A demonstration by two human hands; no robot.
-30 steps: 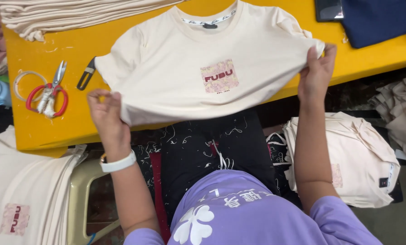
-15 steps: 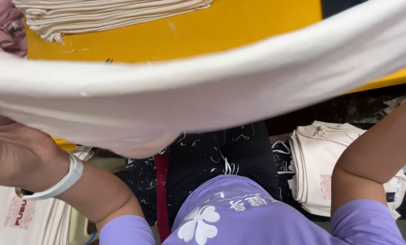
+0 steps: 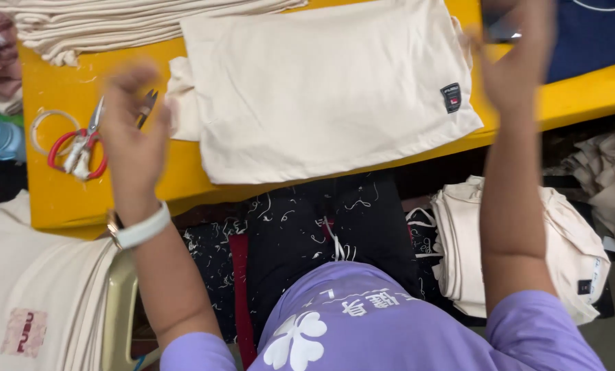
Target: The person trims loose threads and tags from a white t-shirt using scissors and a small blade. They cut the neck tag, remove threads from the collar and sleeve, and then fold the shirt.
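A cream T-shirt (image 3: 321,89) lies flat on the yellow table (image 3: 67,199), back side up, with a small dark label near its right hem. My left hand (image 3: 134,130) hovers blurred above the table's left part, fingers apart, holding nothing, just left of the shirt's sleeve. My right hand (image 3: 517,58) is raised and blurred over the shirt's right edge, also empty with fingers spread. A white band sits on my left wrist.
Red-handled scissors (image 3: 81,148) and a white ring lie on the table at left. A stack of folded cream cloth (image 3: 115,24) is at the back. Dark blue fabric (image 3: 589,34) sits at the far right. Cream shirt piles lie at lower left (image 3: 32,302) and lower right (image 3: 568,254).
The shirt, held up by both hands with its front print showing, was flipped over and now lies back-up on the table. Both hands have let go and lifted.
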